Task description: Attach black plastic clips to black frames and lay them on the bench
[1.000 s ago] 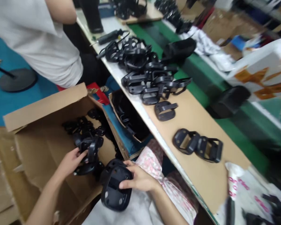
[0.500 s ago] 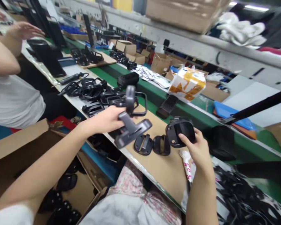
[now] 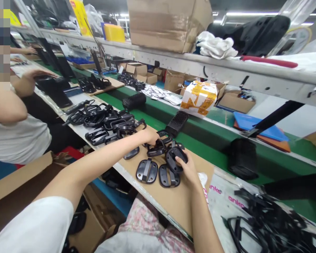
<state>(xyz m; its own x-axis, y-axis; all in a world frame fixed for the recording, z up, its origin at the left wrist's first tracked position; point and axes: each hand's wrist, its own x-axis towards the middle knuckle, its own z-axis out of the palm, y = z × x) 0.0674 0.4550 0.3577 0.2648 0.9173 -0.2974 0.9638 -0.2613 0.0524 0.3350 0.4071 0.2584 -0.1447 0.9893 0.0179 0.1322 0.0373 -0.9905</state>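
Note:
On the brown cardboard sheet (image 3: 184,203), two rounded black plastic plates with a raised strap-like bar lie side by side: the left plate (image 3: 147,171) and the right plate (image 3: 169,175). My right hand (image 3: 191,168) grips a similar black plastic base (image 3: 172,158) just behind them, thumb across its face. To its left, my left hand (image 3: 150,136) is closed on a black looped plastic part (image 3: 157,150), low over the sheet; its fingertips are partly hidden. A further black plate (image 3: 131,153) shows in part beneath my left forearm.
Black plastic frames (image 3: 102,119) are heaped to the left. Black straps (image 3: 274,221) lie at the right. Behind runs a green conveyor belt (image 3: 205,147) carrying black mesh-like objects. An open carton (image 3: 92,225) stands low left. A co-worker's arm (image 3: 7,105) reaches in at far left.
My left hand has lowered the looped part toward the sheet. My right hand has brought the black base closer to it. The camera view has shifted.

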